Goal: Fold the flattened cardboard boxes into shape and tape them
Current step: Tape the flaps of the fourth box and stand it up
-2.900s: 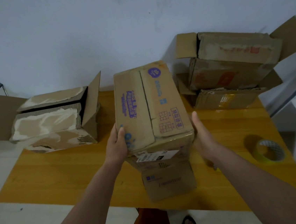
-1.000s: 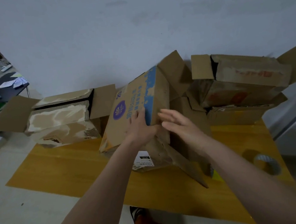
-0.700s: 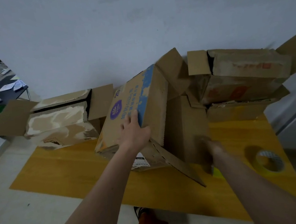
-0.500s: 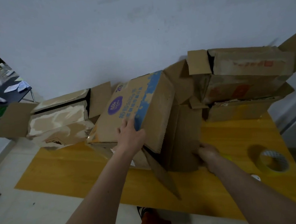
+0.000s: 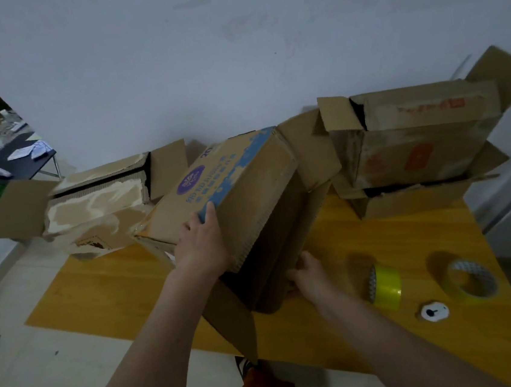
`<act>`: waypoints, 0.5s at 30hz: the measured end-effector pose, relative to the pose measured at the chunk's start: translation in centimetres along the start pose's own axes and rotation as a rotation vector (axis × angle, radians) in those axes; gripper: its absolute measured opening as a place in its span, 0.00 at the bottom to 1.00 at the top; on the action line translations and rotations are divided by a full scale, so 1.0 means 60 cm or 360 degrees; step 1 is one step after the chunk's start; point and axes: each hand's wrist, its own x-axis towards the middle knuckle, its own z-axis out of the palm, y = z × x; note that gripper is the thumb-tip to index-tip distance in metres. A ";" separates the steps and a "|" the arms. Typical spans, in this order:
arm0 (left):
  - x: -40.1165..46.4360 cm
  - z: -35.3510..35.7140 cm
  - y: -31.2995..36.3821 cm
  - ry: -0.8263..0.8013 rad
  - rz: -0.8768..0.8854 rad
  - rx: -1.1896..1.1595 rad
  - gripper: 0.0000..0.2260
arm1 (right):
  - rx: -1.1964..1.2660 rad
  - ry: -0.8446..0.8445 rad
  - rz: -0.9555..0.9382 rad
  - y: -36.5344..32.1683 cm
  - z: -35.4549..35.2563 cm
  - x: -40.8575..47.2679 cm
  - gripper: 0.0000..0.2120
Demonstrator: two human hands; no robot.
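A person is tilting a printed cardboard box (image 5: pixel 241 188) on the yellow worktop (image 5: pixel 410 240), open end toward them. The left hand (image 5: pixel 202 243) is gripping its upper edge to steady it, while the right hand (image 5: pixel 307 277) is gripping a flap (image 5: pixel 279 254), likely to fold it shut. Two tape rolls (image 5: pixel 384 287) are lying nearby.

A brown box (image 5: pixel 240 182) is showing blue-and-purple print; yellow tape rolls (image 5: pixel 385 287) are lying on an orange-yellow worktop (image 5: pixel 106 291).

On the table (image 5: pixel 106 291), the middle box (image 5: pixel 246 181) sits between two others, tape rolls (image 5: pixel 384 287) to its right.
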 end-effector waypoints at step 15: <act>-0.020 -0.045 -0.068 0.0226 0.0039 -0.0744 0.56 | -0.0648 0.0610 -0.1030 -0.185 -0.045 -0.063 0.06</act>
